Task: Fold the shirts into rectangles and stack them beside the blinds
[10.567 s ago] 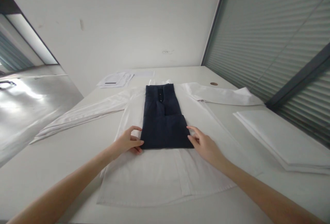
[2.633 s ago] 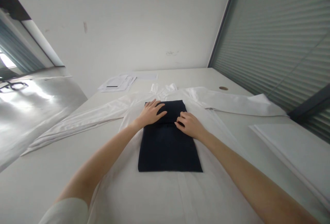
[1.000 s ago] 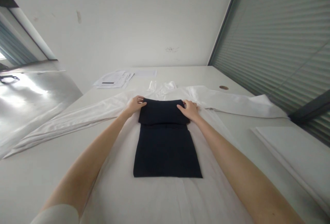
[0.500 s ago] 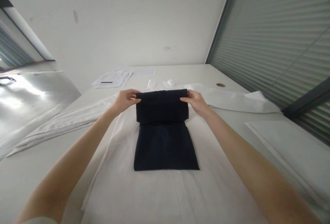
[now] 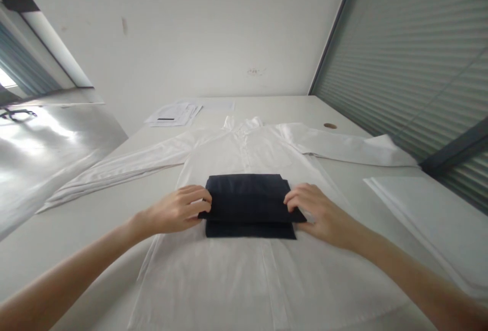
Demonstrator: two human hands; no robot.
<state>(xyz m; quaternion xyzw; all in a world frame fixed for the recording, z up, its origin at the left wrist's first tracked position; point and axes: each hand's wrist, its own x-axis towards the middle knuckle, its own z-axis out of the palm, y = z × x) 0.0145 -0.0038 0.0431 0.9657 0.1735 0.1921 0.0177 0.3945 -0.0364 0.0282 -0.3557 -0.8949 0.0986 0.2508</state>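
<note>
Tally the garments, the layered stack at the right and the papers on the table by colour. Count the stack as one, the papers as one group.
Dark navy: 1 (folded garment)
White: 3 (long-sleeved shirt, layered stack, papers)
Total: 4

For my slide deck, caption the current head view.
Left grip and right grip hold a folded navy garment by its sides over a white shirt.
</note>
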